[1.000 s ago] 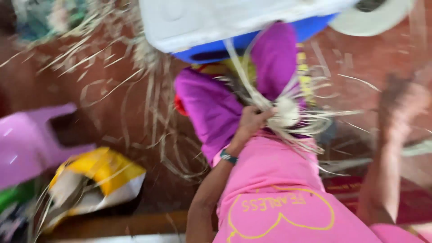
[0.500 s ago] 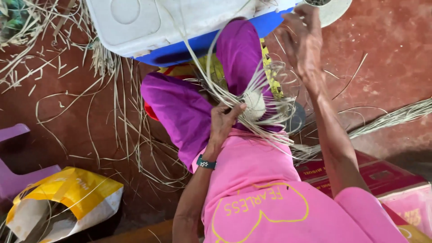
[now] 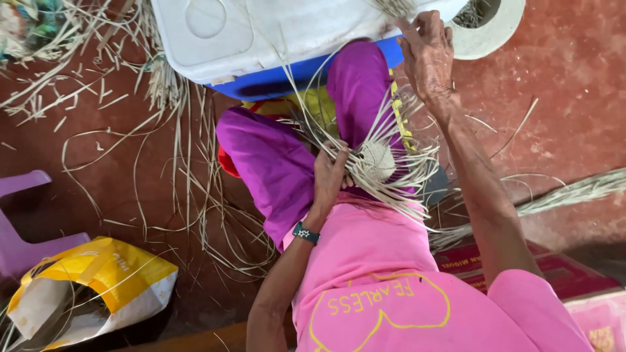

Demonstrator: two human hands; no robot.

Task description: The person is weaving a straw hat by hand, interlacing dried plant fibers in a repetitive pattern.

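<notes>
I sit on the floor in purple trousers with a small round woven straw disc (image 3: pixel 378 161) in my lap, and long loose strands fan out from it. My left hand (image 3: pixel 330 175), a watch on its wrist, grips the disc and its strands at the left edge. My right hand (image 3: pixel 428 55) is stretched out far ahead, with its fingers closed on pale straw strands (image 3: pixel 393 8) that lie on the white lid of a blue cooler box (image 3: pixel 274 39).
Loose straw (image 3: pixel 163 150) litters the red floor to the left. A purple plastic stool (image 3: pixel 19 228) and a yellow-and-white sack (image 3: pixel 98 287) stand at the lower left. A white round object (image 3: pixel 495 32) sits by the cooler, and a straw bundle (image 3: pixel 567 192) lies at the right.
My right arm has swung from the right side forward to the cooler lid. My left hand has stayed on the woven disc. The view has steadied and shifted.
</notes>
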